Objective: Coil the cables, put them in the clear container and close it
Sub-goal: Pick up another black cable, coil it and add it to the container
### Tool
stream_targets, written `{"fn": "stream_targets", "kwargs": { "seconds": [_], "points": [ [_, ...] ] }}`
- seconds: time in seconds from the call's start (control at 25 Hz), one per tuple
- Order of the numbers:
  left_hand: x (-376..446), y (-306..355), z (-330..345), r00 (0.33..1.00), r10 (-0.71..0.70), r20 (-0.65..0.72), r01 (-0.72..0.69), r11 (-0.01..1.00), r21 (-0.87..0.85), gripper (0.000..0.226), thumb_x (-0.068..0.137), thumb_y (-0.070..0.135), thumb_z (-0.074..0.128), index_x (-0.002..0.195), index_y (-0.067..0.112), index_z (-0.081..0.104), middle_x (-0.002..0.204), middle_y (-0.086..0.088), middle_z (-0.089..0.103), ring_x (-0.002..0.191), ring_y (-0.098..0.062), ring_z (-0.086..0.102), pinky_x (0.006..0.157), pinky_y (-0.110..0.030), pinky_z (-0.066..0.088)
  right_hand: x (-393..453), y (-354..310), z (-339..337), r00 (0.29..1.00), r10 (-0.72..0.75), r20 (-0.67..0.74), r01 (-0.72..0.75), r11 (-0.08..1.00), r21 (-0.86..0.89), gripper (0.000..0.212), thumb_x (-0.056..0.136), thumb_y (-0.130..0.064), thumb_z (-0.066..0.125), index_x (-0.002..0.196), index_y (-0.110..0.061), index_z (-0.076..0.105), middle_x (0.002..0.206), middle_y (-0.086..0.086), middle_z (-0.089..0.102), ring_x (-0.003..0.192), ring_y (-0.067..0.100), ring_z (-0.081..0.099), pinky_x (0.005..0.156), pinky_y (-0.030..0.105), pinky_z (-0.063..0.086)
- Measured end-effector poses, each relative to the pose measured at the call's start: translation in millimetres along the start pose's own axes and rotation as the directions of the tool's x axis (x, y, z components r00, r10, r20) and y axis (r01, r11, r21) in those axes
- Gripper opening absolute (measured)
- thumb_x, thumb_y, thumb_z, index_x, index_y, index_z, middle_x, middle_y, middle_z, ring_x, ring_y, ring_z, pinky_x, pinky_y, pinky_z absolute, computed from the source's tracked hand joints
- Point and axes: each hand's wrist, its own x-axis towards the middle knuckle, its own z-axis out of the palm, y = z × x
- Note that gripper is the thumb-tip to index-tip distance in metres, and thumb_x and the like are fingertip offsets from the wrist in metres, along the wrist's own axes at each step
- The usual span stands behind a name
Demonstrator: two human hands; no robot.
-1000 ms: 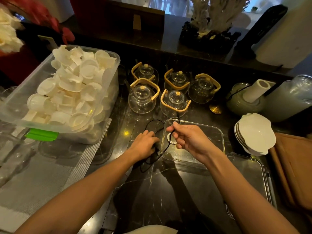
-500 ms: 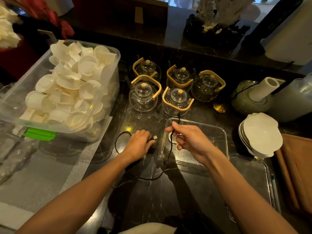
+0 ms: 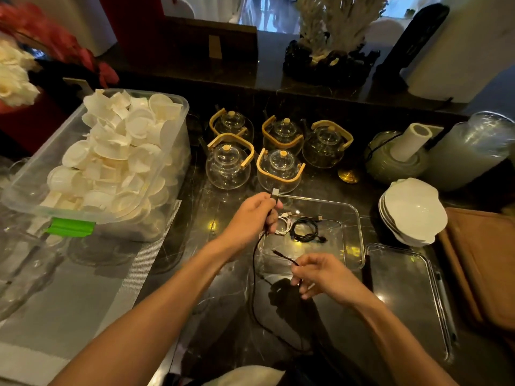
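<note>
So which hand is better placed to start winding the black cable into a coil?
Probably the right hand: it pinches the cable near its thin free end, while the left hand anchors the plug end, with slack hanging between.

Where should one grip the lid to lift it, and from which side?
Grip the lid by its raised rim along the near-left long edge, coming from above on the right hand's side. It lies flat on the counter beside the container, so only the rim offers purchase; bowls crowd its far end.
</note>
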Motion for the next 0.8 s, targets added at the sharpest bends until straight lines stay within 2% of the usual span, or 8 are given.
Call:
{"fn": "stream_targets", "kwargs": {
  "seconds": [0.12, 0.24, 0.32, 0.4, 0.48, 0.56, 0.68, 0.8],
  "points": [
    [0.6, 11.9, 31.7, 0.992, -0.094, 0.084, 0.106, 0.982, -0.153, 0.009, 0.105, 0.012, 0.044, 0.1, 0.01, 0.052, 0.061, 0.005, 0.037, 0.051, -0.008, 0.037, 0.052, -0.021, 0.032, -4.7, 15.7, -9.5, 0.99, 0.013, -0.142, -0.02, 0.999, -0.045, 0.01, 0.099, -0.016, 0.065, 0.099, -0.007, 0.069, 0.089, 0.011, 0.072, 0.064, 0.014, 0.067, 0.065, 0.037, 0.06],
    [2.8, 19.4, 58.3, 0.981, -0.142, 0.132, 0.168, 0.962, -0.213, 0.016, 0.106, 0.01, 0.041, 0.11, 0.008, 0.057, 0.061, 0.004, 0.034, 0.048, -0.007, 0.032, 0.049, -0.02, 0.023, -13.1, 11.5, -15.7, 0.966, -0.06, -0.253, -0.025, 0.947, -0.319, 0.019, 0.102, -0.027, 0.061, 0.112, -0.014, 0.071, 0.092, 0.003, 0.07, 0.068, 0.01, 0.067, 0.062, 0.031, 0.059],
    [5.3, 20.4, 69.8, 0.972, -0.151, 0.182, 0.19, 0.957, -0.219, 0.02, 0.106, 0.01, 0.04, 0.115, 0.006, 0.057, 0.06, 0.005, 0.033, 0.045, -0.005, 0.029, 0.048, -0.021, 0.02, -20.4, 4.4, -22.7, 0.898, -0.273, -0.345, -0.058, 0.703, -0.709, 0.025, 0.103, -0.033, 0.056, 0.117, -0.018, 0.071, 0.1, 0.001, 0.071, 0.079, 0.012, 0.067, 0.069, 0.031, 0.055],
    [8.5, 19.6, 75.7, 0.961, -0.161, 0.224, 0.217, 0.942, -0.254, 0.022, 0.106, 0.011, 0.04, 0.12, 0.005, 0.057, 0.06, 0.005, 0.032, 0.045, -0.005, 0.027, 0.047, -0.02, 0.02, -25.4, -5.5, -29.3, 0.792, -0.494, -0.359, 0.014, 0.602, -0.798, 0.028, 0.102, -0.031, 0.054, 0.122, -0.023, 0.072, 0.108, -0.004, 0.073, 0.091, 0.014, 0.067, 0.075, 0.033, 0.054],
    [11.9, 18.7, 78.9, 0.953, -0.159, 0.258, 0.245, 0.905, -0.349, 0.025, 0.106, 0.012, 0.042, 0.123, 0.002, 0.057, 0.06, 0.005, 0.033, 0.046, -0.004, 0.029, 0.046, -0.018, 0.023, -26.4, -19.9, -32.8, 0.856, -0.409, -0.317, 0.242, 0.858, -0.453, 0.029, 0.101, -0.021, 0.057, 0.125, -0.027, 0.073, 0.11, -0.009, 0.076, 0.097, 0.012, 0.07, 0.085, 0.033, 0.057],
    [14.3, 19.8, 80.3, 0.951, -0.135, 0.277, 0.251, 0.86, -0.443, 0.026, 0.106, 0.015, 0.044, 0.123, 0.001, 0.058, 0.06, 0.004, 0.036, 0.047, -0.004, 0.032, 0.046, -0.018, 0.028, -24.0, -30.6, -27.7, 0.949, -0.274, -0.158, 0.279, 0.96, 0.016, 0.025, 0.104, -0.019, 0.054, 0.117, -0.02, 0.076, 0.112, 0.0, 0.077, 0.11, 0.015, 0.07, 0.099, 0.03, 0.053],
    [21.7, 21.3, 73.7, 0.967, -0.101, 0.234, 0.215, 0.816, -0.536, 0.025, 0.103, 0.018, 0.051, 0.122, 0.004, 0.06, 0.059, 0.005, 0.036, 0.046, -0.003, 0.033, 0.045, -0.017, 0.029, -13.8, -32.1, -17.3, 0.936, -0.31, -0.167, 0.328, 0.94, 0.095, 0.038, 0.105, -0.031, 0.052, 0.097, 0.001, 0.072, 0.084, 0.012, 0.071, 0.09, 0.029, 0.069, 0.097, 0.042, 0.052],
    [27.3, 17.9, 66.3, 0.966, -0.128, 0.223, 0.239, 0.771, -0.591, 0.025, 0.102, 0.016, 0.053, 0.122, 0.004, 0.062, 0.052, 0.007, 0.03, 0.043, -0.004, 0.031, 0.044, -0.018, 0.028, -10.8, -32.9, -10.7, 0.936, -0.33, -0.118, 0.347, 0.924, 0.162, 0.033, 0.103, -0.032, 0.053, 0.089, -0.007, 0.069, 0.059, 0.0, 0.046, 0.055, 0.015, 0.045, 0.06, 0.034, 0.044]
  ]
}}
